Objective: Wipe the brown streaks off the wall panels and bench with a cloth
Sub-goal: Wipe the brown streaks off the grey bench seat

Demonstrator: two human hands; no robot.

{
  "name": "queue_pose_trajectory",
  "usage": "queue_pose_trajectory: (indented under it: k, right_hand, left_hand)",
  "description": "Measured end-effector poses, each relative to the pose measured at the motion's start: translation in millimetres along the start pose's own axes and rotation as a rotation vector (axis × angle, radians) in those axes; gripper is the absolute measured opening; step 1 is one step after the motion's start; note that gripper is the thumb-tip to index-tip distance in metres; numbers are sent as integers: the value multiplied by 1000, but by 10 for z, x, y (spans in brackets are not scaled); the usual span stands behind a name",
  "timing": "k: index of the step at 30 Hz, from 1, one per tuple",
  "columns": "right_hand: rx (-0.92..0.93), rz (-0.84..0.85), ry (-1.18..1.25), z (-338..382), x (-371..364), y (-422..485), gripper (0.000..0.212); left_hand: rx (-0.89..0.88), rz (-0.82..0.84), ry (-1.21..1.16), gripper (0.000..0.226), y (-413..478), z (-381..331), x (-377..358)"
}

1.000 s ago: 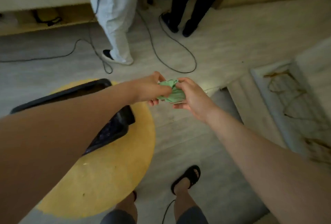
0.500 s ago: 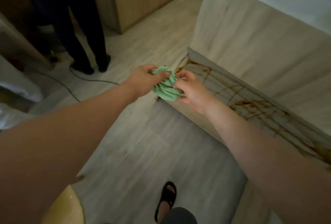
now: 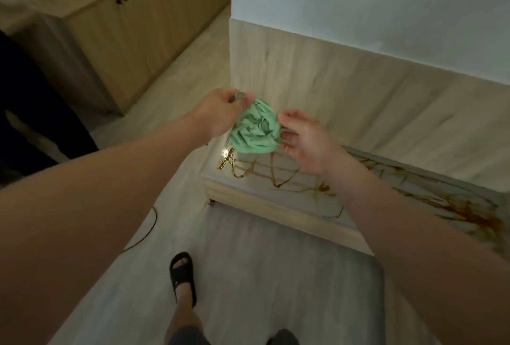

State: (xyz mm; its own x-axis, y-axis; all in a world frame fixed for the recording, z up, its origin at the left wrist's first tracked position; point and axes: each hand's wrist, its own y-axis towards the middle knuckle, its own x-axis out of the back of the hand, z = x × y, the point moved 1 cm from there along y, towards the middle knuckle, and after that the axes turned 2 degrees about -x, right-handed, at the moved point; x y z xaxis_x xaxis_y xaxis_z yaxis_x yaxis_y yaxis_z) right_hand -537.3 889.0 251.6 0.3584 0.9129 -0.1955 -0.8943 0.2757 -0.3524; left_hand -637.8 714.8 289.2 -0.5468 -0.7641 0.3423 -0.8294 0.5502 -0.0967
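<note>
Cloth (image 3: 255, 130), green and bunched into a loose wad, is held in the air between both hands, not touching any surface. It hangs over the left end corner of the bench (image 3: 262, 202), just in front of the wall panels (image 3: 345, 90).

Left hand (image 3: 220, 113) pinches the wad's upper left edge, thumb and fingers closed on the fabric. Right hand (image 3: 306, 137) takes the right side with curled fingertips, a lighter hold with the palm open toward the cloth. The step looks like bunching or re-gripping before wiping; no wipe has begun, judging by the cloth being off the surface.

Key relation: the brown streaks (image 3: 278, 176) lie directly below the cloth and run rightward along the bench top, following its long axis, and they thicken toward the far right end (image 3: 469, 215). So the work lies down and to the right of the grip. The right hand is nearer the bulk of the mess, while the left hand is nearer the left corner, where the thin loops begin.

Streaks on the wall panels cannot be made out clearly in this dim light.

The next move likely needs the wad lowered flat onto the left corner, then swept right along the top edge. Risk is smearing the streaks rather than lifting them.
</note>
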Motion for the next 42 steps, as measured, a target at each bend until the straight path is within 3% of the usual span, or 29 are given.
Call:
queue_pose_trajectory:
  k: [2,5,10,16,19,21,24,26,28,31,33,36,38,40,42]
  right_hand:
    - [-33,-69,110,135,-45,218,4]
    - [-32,-184,178,364,-251,591,20]
    - [17,-370,187,679,-733,1057,17]
    - [82,-216,-59,895,-1079,1404,38]
    - [110,-257,-191,952,-1045,1544,29]
    - [138,-415,-222,1007,-898,1651,18]
    - [155,-616,-102,1109,-579,1717,18]
    - [183,-599,-58,1220,-439,1684,24]
    - [182,-556,-95,1313,-379,1636,26]
    - [154,-537,1,1357,-249,1632,22]
    - [145,-515,204,1385,-117,1603,22]
    - [90,-346,384,1412,48,1512,31]
    - [52,-170,199,1398,26,1480,45]
    - [36,-60,-257,1366,-53,1493,49]
    - [16,-100,-732,1347,-6,1559,36]
  left_hand:
    - [30,64,-176,37,294,-59,209]
    - [98,187,-466,41,834,-152,611]
    - [113,418,-389,19,1610,-223,1063]
    - [-2,536,-447,27,2290,-416,949]
    - [-169,476,-184,31,2506,-434,817]
    - [-304,416,60,38,2632,-470,830]
    - [-308,394,260,63,2774,-498,996]
    - [-249,464,351,71,2848,-486,1074]
    - [-200,532,351,62,2901,-510,1093]
    - [-156,573,18,32,2916,-665,1020]
    - [-157,545,-103,24,2893,-783,968]
    - [-265,428,3,18,2876,-902,828]
    - [-307,379,-11,16,2834,-975,718]
    - [-357,320,-7,14,2793,-1026,642]
    - [-430,222,138,11,2787,-1024,615]
